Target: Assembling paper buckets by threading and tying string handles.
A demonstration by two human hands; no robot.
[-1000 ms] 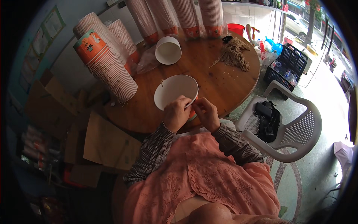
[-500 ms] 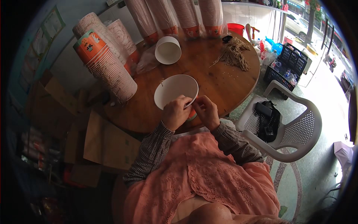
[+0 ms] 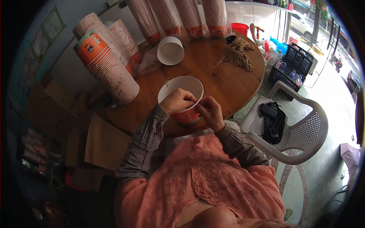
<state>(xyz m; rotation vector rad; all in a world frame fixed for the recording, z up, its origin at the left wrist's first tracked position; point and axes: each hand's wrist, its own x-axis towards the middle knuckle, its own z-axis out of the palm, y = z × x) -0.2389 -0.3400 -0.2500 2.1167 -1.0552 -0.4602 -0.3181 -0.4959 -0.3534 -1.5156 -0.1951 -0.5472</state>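
A paper bucket [image 3: 187, 116], orange outside and white inside, stands near the front edge of the round wooden table. A short bit of tan cord [image 3: 167, 81] shows at its far left rim. Over the near right rim, my left hand [image 3: 176, 102] reaches inside with thumb and fingertips pinched together. Just outside that rim, my right hand [image 3: 211, 114] is closed in a pinch, its fingertips close to the left ones. Whatever lies between the fingertips is too small to make out. A heap of tan cords [image 3: 239, 54] lies at the table's far right.
Another white-lined bucket [image 3: 170, 51] stands farther back. Tall stacks of nested buckets [image 3: 114, 74] line the table's left and back. Cardboard boxes [image 3: 104, 142] are at the left. A white plastic chair [image 3: 310, 131] holding a black bag [image 3: 273, 127] stands right, near a black crate [image 3: 298, 60].
My left hand has moved up and over the rim to the bucket's inside, uncovering more of its orange front. My right hand has stayed nearly in place.
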